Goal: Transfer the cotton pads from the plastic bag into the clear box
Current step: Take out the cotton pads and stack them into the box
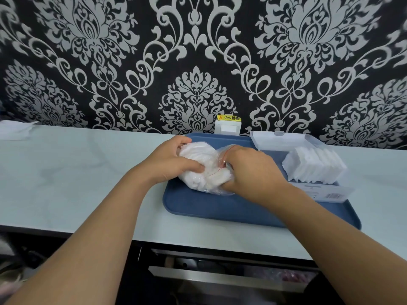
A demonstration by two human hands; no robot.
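Head view: left hand (174, 160) and right hand (251, 170) around plastic bag (203, 168).

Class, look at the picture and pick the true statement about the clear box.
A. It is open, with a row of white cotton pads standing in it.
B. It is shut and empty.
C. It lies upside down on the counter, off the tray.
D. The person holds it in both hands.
A: the clear box sits on the blue tray with its lid up and cotton pads standing in a row inside, while the left hand and right hand are on the plastic bag.
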